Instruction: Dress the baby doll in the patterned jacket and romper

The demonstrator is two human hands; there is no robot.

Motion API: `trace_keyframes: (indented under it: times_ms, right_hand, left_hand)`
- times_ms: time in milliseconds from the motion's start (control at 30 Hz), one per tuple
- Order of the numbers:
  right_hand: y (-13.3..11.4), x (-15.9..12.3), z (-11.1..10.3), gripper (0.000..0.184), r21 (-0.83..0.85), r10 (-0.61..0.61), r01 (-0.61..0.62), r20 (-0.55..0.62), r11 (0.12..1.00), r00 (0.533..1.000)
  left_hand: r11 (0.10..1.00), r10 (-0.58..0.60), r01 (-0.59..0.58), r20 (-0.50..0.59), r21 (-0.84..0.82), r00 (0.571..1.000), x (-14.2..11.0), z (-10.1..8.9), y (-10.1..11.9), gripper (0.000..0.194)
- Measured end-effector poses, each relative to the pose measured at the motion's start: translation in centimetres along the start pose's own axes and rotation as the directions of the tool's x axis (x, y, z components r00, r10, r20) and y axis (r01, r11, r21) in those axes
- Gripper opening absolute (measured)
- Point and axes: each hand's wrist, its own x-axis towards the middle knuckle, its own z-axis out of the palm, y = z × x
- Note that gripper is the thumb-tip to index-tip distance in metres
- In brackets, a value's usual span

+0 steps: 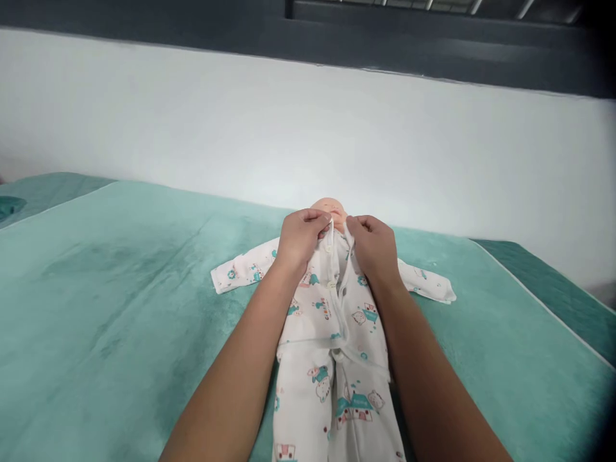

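Note:
A baby doll (329,206) lies on its back with its head away from me, dressed in a white printed baby shirt (315,314) and matching pants (303,398). The shirt's front is unfastened along the chest, with pale buttons showing on one edge. My left hand (302,234) pinches the left front edge at the collar. Across the gap, my right hand (373,244) grips the right front edge near the neck. Both sleeves stretch out sideways, partly behind my hands and forearms. My hands cover part of the doll's head and neck.
Under the doll spreads a soft green cover (120,308) with creases and pale seams. A white wall (289,128) rises behind its far edge. Above is a dark band (192,32), with metal bars at the upper right.

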Motion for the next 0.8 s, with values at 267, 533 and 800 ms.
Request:
trace_keyframes:
  times_ms: [267,533,800]
  right_hand:
    - [1.6,-0.3,0.0,0.023,0.227,0.090,-0.127,0.167,0.965,0.982]
    - [2.3,-0.3,-0.4,0.023,0.317,0.033,-0.129,0.291,0.940,0.956]
    - [2.1,-0.1,-1.0,0.032,0.238,0.022,-0.117,0.370,0.964,0.929]
  left_hand:
    - [0.979,0.028,-0.048,0.106,0.198,0.994,0.1,-0.2,-0.9,0.010]
    - [0.989,-0.016,0.000,0.108,0.145,0.994,0.0,-0.1,-0.7,0.006]
    - [0.956,0.039,-0.065,0.093,0.285,0.995,0.2,0.1,-1.0,0.010]
